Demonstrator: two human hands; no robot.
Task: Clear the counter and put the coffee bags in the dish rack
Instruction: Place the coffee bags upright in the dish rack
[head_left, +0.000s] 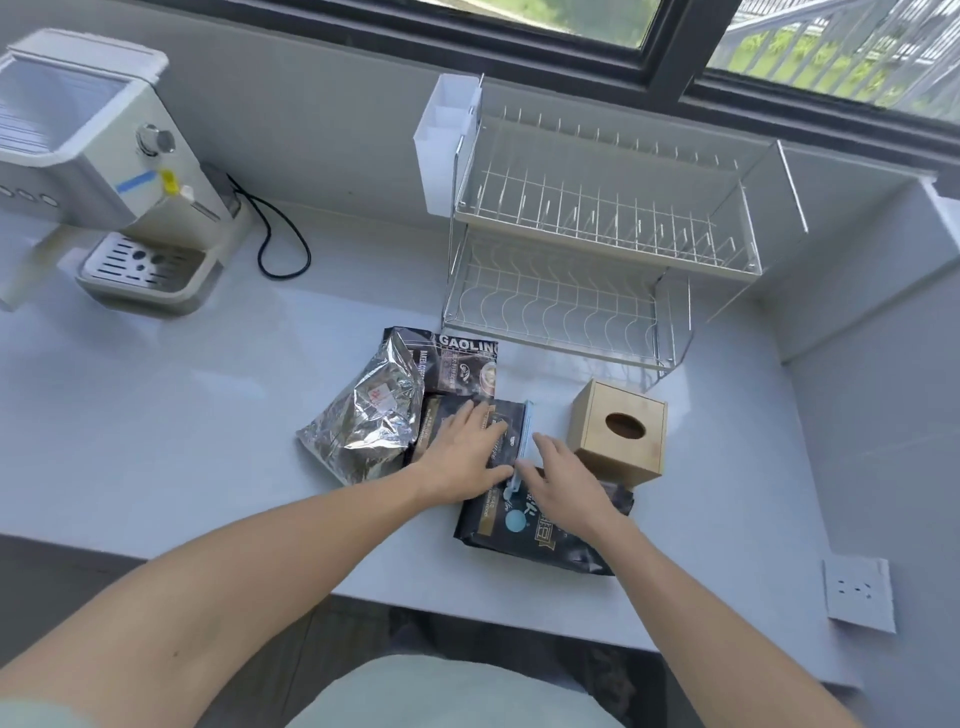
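Observation:
Several coffee bags lie in a heap on the white counter (208, 415) in front of a two-tier wire dish rack (597, 249). A crinkled silver foil bag (366, 426) is on the left, a black "GAOLING" bag (462, 358) behind it, and a black bag with a blue clip (511, 426) in the middle. Nearest the counter edge lies a black bag with a blue dot (524, 535). My left hand (462, 457) lies flat on the middle black bag, fingers spread. My right hand (563, 478) rests on the clip and the nearest bag, fingers apart. Both rack tiers hold nothing.
A wooden tissue box (621, 431) stands right of the bags, close to my right hand. A white coffee machine (104, 171) with a black cord (280, 234) sits at the far left. A white cutlery holder (447, 140) hangs on the rack's left side. A wall socket (860, 592) is at right.

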